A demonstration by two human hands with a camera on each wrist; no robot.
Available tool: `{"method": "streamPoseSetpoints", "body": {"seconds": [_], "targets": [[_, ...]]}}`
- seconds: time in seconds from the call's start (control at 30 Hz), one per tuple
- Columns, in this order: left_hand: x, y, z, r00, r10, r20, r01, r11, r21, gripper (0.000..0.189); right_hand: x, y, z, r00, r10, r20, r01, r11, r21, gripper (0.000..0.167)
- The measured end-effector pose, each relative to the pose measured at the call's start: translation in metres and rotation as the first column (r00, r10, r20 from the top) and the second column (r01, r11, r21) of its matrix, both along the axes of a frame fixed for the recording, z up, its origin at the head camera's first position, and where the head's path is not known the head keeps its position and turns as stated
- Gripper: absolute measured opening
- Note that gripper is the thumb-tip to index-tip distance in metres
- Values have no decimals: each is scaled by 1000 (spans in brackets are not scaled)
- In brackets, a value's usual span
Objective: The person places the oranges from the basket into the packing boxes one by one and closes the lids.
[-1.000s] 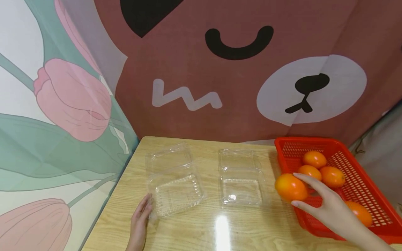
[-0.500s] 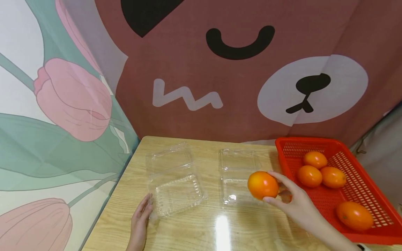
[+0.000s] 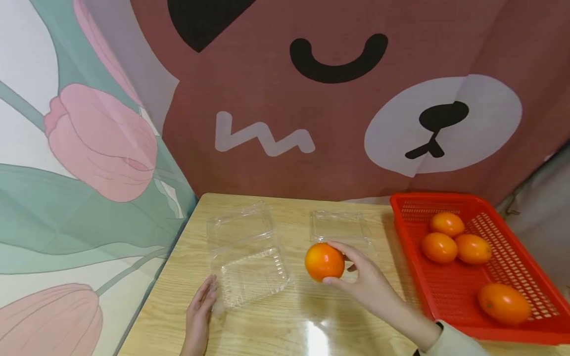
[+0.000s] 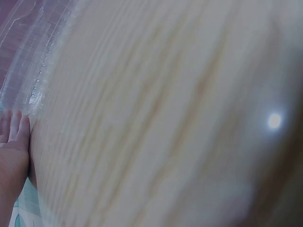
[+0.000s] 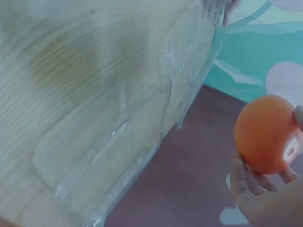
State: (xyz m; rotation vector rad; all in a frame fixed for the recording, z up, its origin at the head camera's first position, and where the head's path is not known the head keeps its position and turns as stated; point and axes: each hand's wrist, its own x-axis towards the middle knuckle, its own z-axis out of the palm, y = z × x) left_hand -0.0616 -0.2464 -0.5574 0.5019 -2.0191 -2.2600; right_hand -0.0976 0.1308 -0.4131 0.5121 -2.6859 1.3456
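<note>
In the head view my right hand (image 3: 360, 277) grips an orange (image 3: 324, 262) between thumb and fingers, over the table and in front of the right clear plastic clamshell box (image 3: 340, 226). The right wrist view shows the fingers (image 5: 244, 184) curled under the same orange (image 5: 267, 134). My left hand (image 3: 199, 311) rests on the table at the near left corner of the other clear clamshell box (image 3: 254, 277), which lies with its lid spread back. Its fingers (image 4: 14, 125) look straight beside that plastic in the left wrist view. My right hand hides part of the right box.
A red plastic basket (image 3: 427, 282) stands on the right of the wooden table (image 3: 249, 331), with several oranges (image 3: 504, 303) inside. Behind the table hangs a brown bear-print cloth (image 3: 267, 173); a tulip-print cloth (image 3: 107, 143) covers the left side.
My right hand has carried the orange left, from over the basket's edge past the front of the right box. My left hand has stayed at the left box.
</note>
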Motion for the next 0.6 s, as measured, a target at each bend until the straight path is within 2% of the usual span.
{"method": "streamPoseSetpoints", "body": {"seconds": [0.4,0.6], "targets": [[-1,2,3,1000,-7,12,7,1000,2,58,-18,-44,-16,989,66,131,-68,998,12,69],[0,2,3,1000,1,13,-1,1000,6,58,-25,-68,-21,983,122,139,-129,991,40,67]]}}
